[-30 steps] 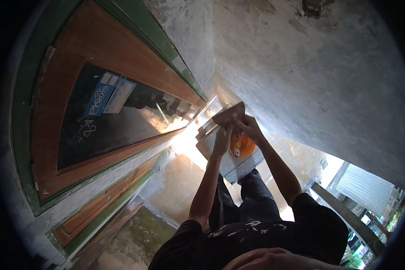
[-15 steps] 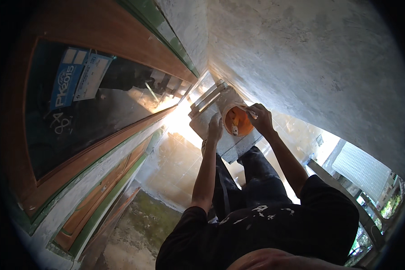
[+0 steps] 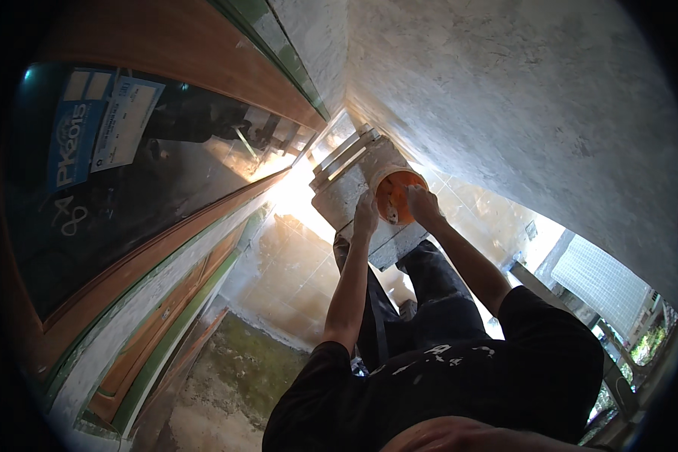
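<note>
An orange bucket [image 3: 391,190] with a pale rim stands on a grey, dusty platform [image 3: 345,190] in front of me. My left hand [image 3: 365,214] is closed at the bucket's near left rim and seems to grip it. Over the bucket's mouth, on the right side, my right hand [image 3: 425,206] is closed with its fingers reaching inside. What those fingers hold is hidden. Low inside the bucket shows a small whitish-tipped thing [image 3: 392,216], too small to name.
A bare plastered wall [image 3: 520,98] rises at the right, close to the bucket. To the left is a wood-framed window [image 3: 166,173] with stickers on dark glass. Tiled floor [image 3: 297,264] lies below the platform. Pale slats [image 3: 345,160] lie at the platform's far left.
My right hand has moved from the bucket's right rim, where it held something pale, left and down into the mouth. My left hand has shifted slightly right, closer to the rim.
</note>
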Tool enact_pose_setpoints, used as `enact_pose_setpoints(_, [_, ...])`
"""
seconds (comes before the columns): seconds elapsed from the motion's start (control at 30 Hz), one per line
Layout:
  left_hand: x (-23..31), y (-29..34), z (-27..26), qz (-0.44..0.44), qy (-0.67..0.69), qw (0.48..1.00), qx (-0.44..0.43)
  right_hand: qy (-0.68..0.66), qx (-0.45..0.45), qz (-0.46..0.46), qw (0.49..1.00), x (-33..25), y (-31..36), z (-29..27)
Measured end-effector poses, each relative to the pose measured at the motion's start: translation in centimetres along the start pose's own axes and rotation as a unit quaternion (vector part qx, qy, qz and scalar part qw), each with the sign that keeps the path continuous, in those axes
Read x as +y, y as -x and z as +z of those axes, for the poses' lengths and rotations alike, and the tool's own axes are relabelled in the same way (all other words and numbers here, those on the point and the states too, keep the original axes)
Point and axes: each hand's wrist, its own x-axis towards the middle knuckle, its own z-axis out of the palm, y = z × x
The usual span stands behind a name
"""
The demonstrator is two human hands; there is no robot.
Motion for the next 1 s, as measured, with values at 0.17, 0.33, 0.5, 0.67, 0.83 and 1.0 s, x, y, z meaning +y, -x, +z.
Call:
enact_pose_setpoints(0.17, [0.1,-0.1,0.9,0.010,0.024,1.000,0.002,0.049,0.036,-0.010,0.998,2.2,-2.7,3.2])
enact_pose_setpoints(0.33, [-0.4,0.5,-0.3,-0.005,0.030,1.000,0.005,0.110,-0.020,0.015,0.994,1.2,-3.9,4.8])
enact_pose_setpoints(0.5, [-0.2,0.2,-0.1,-0.016,0.031,0.999,-0.013,0.120,-0.002,0.013,0.993,2.7,-4.6,6.4])
enact_pose_setpoints(0.67, [-0.6,0.2,-0.1,-0.022,0.033,0.999,-0.013,0.046,-0.034,0.046,0.997,2.6,-5.0,7.7])
enact_pose_setpoints(0.83, [-0.5,0.2,0.1,-0.020,0.039,0.999,-0.009,0.086,-0.016,0.057,0.995,2.5,-4.9,8.6])
enact_pose_setpoints(1.0, [-0.2,0.4,0.3,-0.014,0.033,0.999,0.000,0.065,-0.042,0.102,0.992,2.5,-5.0,8.0])
